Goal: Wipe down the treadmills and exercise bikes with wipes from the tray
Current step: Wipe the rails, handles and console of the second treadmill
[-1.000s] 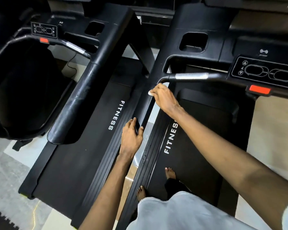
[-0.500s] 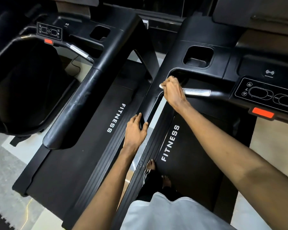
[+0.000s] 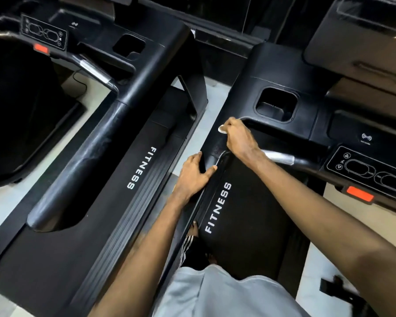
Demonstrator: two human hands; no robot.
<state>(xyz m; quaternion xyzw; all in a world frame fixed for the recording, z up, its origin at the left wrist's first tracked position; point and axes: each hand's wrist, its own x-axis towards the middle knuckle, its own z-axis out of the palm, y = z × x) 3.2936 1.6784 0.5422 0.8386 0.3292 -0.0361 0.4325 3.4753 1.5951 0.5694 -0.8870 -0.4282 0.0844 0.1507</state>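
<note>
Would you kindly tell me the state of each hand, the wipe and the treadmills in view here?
right hand, clenched round the wipe, pressing it on the console frame.
wipe, bunched, mostly hidden in the fist.
left hand, gripping the side rail.
right treadmill, being wiped.
left treadmill, no hand on it.

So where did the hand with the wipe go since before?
The right hand, gripping the white wipe, slid forward up the treadmill's handrail, past the end of the silver grip bar, to the console edge beside the cup holder. The left hand stayed gripping the same handrail lower down; the wipe was never let go.
</note>
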